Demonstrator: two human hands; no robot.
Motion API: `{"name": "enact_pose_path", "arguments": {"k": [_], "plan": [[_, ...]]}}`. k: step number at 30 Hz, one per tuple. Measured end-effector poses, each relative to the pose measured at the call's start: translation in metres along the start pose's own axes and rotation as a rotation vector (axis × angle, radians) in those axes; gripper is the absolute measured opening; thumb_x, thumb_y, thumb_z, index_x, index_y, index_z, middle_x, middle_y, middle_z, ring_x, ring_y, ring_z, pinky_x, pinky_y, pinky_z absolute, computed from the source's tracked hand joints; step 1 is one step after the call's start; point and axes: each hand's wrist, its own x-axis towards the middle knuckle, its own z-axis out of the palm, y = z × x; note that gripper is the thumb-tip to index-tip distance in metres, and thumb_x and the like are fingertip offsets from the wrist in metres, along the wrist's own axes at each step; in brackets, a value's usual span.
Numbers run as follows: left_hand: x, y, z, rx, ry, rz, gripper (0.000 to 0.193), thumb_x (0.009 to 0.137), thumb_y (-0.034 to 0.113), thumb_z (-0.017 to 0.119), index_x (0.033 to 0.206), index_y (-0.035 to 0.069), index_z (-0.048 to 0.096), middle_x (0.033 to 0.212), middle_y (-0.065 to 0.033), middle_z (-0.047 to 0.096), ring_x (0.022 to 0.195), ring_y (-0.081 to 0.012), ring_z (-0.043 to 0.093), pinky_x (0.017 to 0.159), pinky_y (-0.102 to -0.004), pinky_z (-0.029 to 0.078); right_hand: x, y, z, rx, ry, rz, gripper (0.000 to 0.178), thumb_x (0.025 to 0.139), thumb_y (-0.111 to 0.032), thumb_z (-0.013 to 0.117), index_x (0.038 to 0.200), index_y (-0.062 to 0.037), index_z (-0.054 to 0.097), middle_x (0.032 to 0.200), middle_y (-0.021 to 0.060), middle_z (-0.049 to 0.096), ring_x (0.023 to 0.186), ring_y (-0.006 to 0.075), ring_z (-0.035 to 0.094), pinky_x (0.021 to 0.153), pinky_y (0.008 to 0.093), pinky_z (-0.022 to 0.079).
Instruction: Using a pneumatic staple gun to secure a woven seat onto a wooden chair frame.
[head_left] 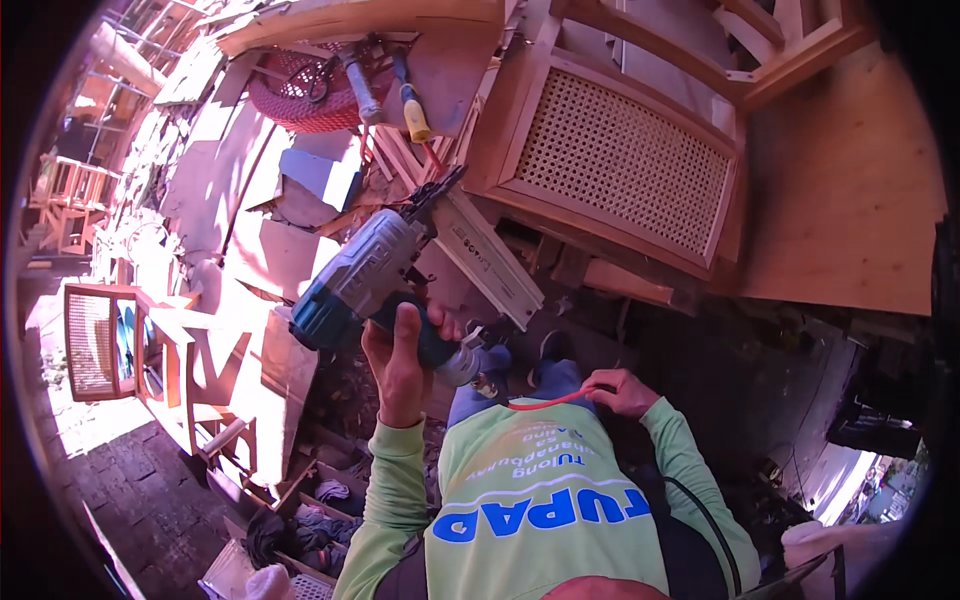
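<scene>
My left hand (402, 372) is wrapped round the handle of a grey and teal pneumatic nail gun (362, 268), raised in front of my body. Its long, pale magazine (487, 260) slants down to the right, and the nose points up toward the bench. A metal air fitting (485, 386) sits at the base of the handle. From near it a red air hose (550, 402) runs to my right hand (622, 391), whose fingers pinch it in front of my waist. Beyond lies a wooden frame with a woven cane panel (622, 160), on the bench.
Ahead, a red woven basket (300, 103), a hammer (360, 90) and a yellow-handled tool (414, 115) lie near wood strips. Plywood (850, 215) extends right. A wooden chair (180, 365) stands at left. Cloths (290, 530) fill boxes at lower left.
</scene>
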Motion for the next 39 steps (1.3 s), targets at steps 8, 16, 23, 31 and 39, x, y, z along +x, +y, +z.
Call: {"name": "enact_pose_path", "arguments": {"k": [8, 16, 23, 31, 39], "plan": [[0.045, 0.04, 0.018, 0.451, 0.095, 0.105, 0.026, 0.105, 0.022, 0.067, 0.093, 0.0, 0.062, 0.074, -0.0017, 0.062, 0.062, -0.0099, 0.059, 0.056, -0.0274, 0.048, 0.046, -0.125, -0.061, -0.251, 0.06, -0.323, 0.014, 0.087, -0.007, 0.076, 0.099, -0.0002, 0.073, 0.09, 0.0086, 0.069, 0.087, 0.0205, 0.067, 0.082, 0.0331, 0.053], [0.084, 0.039, 0.065, 0.769, 0.047, 0.097, 0.024, 0.104, 0.021, 0.067, 0.089, 0.002, 0.066, 0.071, -0.0013, 0.064, 0.058, -0.0079, 0.059, 0.052, -0.0253, 0.047, 0.108, -0.143, -0.116, -0.113, -0.357, -0.122, 0.019, 0.093, -0.012, 0.076, 0.108, -0.0018, 0.07, 0.096, 0.005, 0.071, 0.096, 0.0155, 0.068, 0.09, 0.0319, 0.054], [0.122, 0.027, 0.102, 0.938, 0.092, 0.136, 0.026, 0.103, 0.022, 0.069, 0.089, -0.001, 0.069, 0.068, -0.0013, 0.065, 0.056, -0.0067, 0.057, 0.05, -0.0256, 0.044, 0.187, -0.2, -0.226, -0.737, 1.132, -0.719, 0.044, 0.083, -0.008, 0.08, 0.121, 0.0013, 0.061, 0.123, 0.0186, 0.063, 0.117, 0.0396, 0.06, 0.103, 0.0464, 0.049], [0.165, 0.01, 0.109, 1.106, 0.068, 0.169, 0.027, 0.102, 0.023, 0.07, 0.091, -0.002, 0.069, 0.071, -0.0023, 0.067, 0.058, -0.0075, 0.06, 0.051, -0.0261, 0.045, 0.299, -0.214, -0.228, -0.906, 1.317, -0.598, 0.101, 0.078, -0.051, 0.085, 0.149, 0.0051, 0.041, 0.156, 0.0255, 0.04, 0.15, 0.0439, 0.032, 0.126, 0.0584, 0.022], [0.197, 0.024, 0.127, 1.171, -0.023, 0.162, 0.029, 0.098, 0.026, 0.074, 0.099, -0.001, 0.066, 0.073, -0.0038, 0.069, 0.057, -0.0091, 0.062, 0.053, -0.027, 0.049, 0.317, -0.216, -0.221, -0.912, 1.269, -0.475, 0.113, 0.081, -0.067, 0.074, 0.155, 0.0075, 0.033, 0.166, 0.027, 0.027, 0.158, 0.0439, 0.018, 0.127, 0.0612, 0.011]]}}
